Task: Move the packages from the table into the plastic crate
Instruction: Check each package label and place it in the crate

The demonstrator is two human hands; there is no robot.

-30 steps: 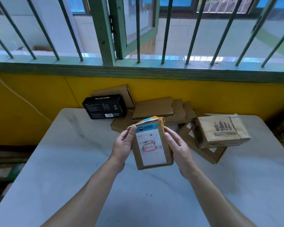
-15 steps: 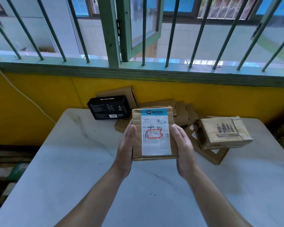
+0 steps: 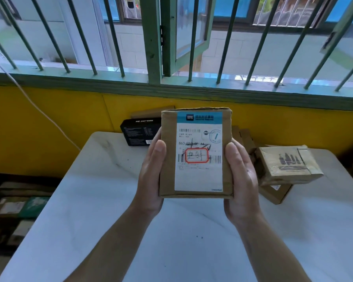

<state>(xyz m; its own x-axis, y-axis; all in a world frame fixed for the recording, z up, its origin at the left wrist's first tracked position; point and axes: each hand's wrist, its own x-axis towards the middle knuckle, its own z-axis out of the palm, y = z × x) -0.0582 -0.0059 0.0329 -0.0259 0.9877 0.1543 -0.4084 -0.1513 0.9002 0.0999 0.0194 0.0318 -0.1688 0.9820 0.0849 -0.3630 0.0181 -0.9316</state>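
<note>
A brown cardboard package (image 3: 196, 153) is held up above the white table (image 3: 114, 220), clear of its surface, with its labelled face turned toward the camera. It is gripped from both sides: the left hand (image 3: 151, 178) is closed on its left edge with the thumb laid along the front, and the right hand (image 3: 240, 180) is closed on its right edge in the same way. A white shipping label (image 3: 199, 157) with a blue header, barcodes and a red-outlined box is stuck on the front. Behind the held package, a black box (image 3: 137, 132) is seen at the far edge of the table near the yellow wall (image 3: 49, 127). To the right, a taped cardboard box (image 3: 287, 165) is set on top of a flatter carton (image 3: 275, 193). More flat cartons (image 3: 245, 137) are partly hidden behind the package. The crate cannot be made out with certainty.
</note>
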